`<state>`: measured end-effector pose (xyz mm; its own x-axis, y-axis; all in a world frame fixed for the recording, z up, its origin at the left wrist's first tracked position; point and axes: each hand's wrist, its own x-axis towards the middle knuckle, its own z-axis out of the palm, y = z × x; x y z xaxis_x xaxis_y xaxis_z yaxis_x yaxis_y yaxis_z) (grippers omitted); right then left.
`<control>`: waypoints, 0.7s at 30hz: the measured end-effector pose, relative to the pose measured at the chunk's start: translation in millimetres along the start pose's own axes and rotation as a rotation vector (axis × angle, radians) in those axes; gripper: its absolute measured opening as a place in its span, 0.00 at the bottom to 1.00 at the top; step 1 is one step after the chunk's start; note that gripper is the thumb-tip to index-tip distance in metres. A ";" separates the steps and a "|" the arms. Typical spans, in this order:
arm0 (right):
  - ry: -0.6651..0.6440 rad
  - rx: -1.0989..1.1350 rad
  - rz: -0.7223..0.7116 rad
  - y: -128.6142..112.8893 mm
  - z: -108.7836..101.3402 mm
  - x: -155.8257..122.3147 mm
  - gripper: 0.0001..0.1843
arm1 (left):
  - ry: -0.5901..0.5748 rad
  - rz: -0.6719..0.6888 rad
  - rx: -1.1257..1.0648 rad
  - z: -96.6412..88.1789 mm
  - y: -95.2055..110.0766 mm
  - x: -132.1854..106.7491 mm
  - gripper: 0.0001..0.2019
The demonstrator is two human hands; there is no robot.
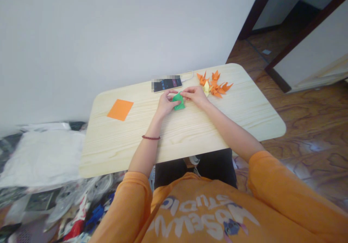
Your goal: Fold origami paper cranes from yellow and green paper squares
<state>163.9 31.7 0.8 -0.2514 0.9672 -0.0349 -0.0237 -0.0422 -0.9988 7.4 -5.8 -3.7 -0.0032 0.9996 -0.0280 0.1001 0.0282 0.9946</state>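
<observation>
Along the pale wood table, left to right: a loose orange paper sheet; a phone, its screen partly blurred out, just above the left hand, which has a beaded bracelet at the wrist. That hand and the right hand hold a green folded paper closely between them, fingers narrow on it — its exact form hidden. Just beyond lie orange paper cranes around a yellow paper crane — overlapping, hard to count.

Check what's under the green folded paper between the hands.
The green folded paper sits over the pale wooden desktop, pinched by the left hand and right hand. The patch directly beneath it is covered, so anything lying there cannot be seen.
</observation>
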 end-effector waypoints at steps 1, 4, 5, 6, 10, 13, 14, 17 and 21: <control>0.004 -0.006 -0.003 0.3 -0.1 0.3 0.19 | 0.001 -0.009 -0.005 0.8 0.0 0.0 0.21; 0.014 -0.007 -0.021 2.0 -0.4 1.3 0.20 | 0.015 -0.033 -0.049 3.7 0.5 0.0 0.18; 0.015 -0.006 -0.029 2.6 -0.4 1.6 0.21 | 0.020 -0.035 -0.069 4.6 0.6 -0.1 0.18; 0.016 -0.007 -0.037 3.2 -0.2 1.8 0.21 | 0.021 -0.034 -0.086 5.4 0.6 -0.1 0.19; 0.026 -0.039 -0.057 3.3 2.1 1.1 0.23 | 0.018 -0.029 -0.099 7.1 -0.5 0.1 0.20; 0.051 -0.050 -0.058 1.6 3.8 -0.2 0.22 | 0.027 -0.041 -0.098 7.3 -1.5 0.4 0.21; 0.055 -0.050 -0.058 1.1 4.0 -0.5 0.22 | 0.029 -0.047 -0.099 7.3 -1.8 0.5 0.21; 0.061 -0.034 -0.065 0.4 4.0 -0.5 0.21 | 0.026 -0.060 -0.108 7.2 -2.5 0.8 0.23; 0.068 -0.034 -0.061 1.9 3.7 0.7 0.20 | 0.026 -0.044 -0.089 7.7 -3.4 0.9 0.22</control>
<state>160.1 31.4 -0.9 -0.1838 0.9827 0.0246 -0.0033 0.0244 -0.9997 14.8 -5.0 -7.9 -0.0318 0.9970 -0.0706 0.0107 0.0710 0.9974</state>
